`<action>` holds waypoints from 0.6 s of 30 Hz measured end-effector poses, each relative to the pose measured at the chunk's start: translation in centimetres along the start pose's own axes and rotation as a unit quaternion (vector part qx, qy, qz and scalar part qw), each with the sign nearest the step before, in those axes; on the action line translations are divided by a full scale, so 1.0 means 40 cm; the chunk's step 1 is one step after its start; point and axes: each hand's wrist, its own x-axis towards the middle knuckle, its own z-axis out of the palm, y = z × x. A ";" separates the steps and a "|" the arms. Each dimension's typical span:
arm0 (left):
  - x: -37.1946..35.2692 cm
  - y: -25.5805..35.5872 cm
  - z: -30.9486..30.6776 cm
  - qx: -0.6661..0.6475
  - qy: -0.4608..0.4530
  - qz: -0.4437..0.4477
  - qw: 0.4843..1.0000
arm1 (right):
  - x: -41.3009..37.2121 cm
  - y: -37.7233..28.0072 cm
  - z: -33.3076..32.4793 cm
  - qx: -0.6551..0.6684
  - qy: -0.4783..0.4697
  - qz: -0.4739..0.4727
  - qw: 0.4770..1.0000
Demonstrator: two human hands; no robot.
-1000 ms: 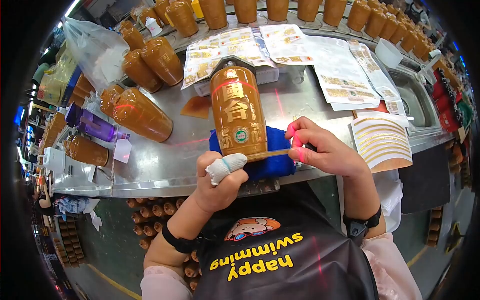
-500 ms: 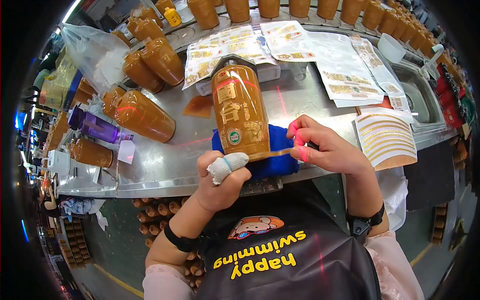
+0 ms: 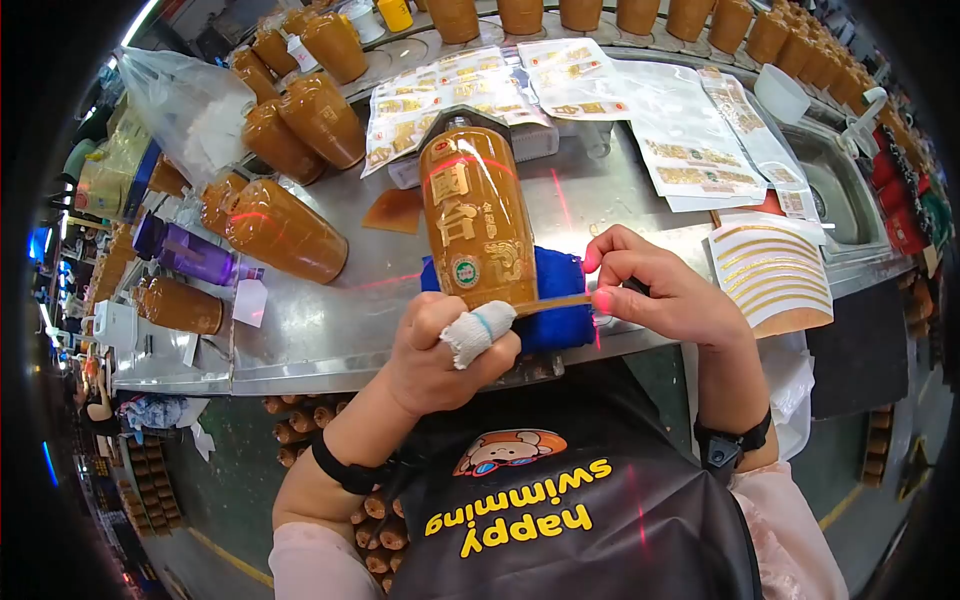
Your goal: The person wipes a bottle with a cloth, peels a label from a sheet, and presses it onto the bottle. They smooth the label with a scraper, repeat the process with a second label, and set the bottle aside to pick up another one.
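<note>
A brown glazed bottle (image 3: 470,215) with gold characters and a round green mark lies on a blue cloth (image 3: 560,325), its base towards me. Across the base end runs a thin gold label strip (image 3: 552,303). My left hand (image 3: 445,345) is closed at the base, and a finger in a white knitted cover presses the strip's left end against the bottle. Between thumb and fingertips, my right hand (image 3: 655,288) pinches the strip's other end, pulled out to the right off the bottle. A red laser line crosses the bottle and my right fingertips.
A sheet of curved gold strips (image 3: 770,272) lies on the right. Label sheets (image 3: 690,130) spread behind the bottle, near a sink (image 3: 838,190). More brown bottles (image 3: 290,232) and a purple bottle (image 3: 185,248) are on the left; a curved conveyor (image 3: 410,45) carries others.
My left hand has shifted right and slightly up along the bottle's base, its covered finger now further along the strip. My right hand still pinches the strip. Bottles on the conveyor have moved left.
</note>
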 end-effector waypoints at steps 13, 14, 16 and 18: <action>-0.035 0.016 -0.001 0.018 0.015 -0.052 0.998 | 0.011 0.025 0.020 0.061 -0.005 0.064 0.996; -0.030 0.009 0.000 0.011 0.014 -0.038 0.999 | 0.010 0.028 0.020 0.063 -0.005 0.066 0.996; -0.018 -0.002 0.003 0.005 0.003 -0.002 1.000 | 0.009 0.031 0.021 0.063 -0.003 0.069 0.996; -0.005 -0.004 0.000 0.007 -0.016 0.039 0.999 | 0.012 0.030 0.026 0.060 0.000 0.070 0.996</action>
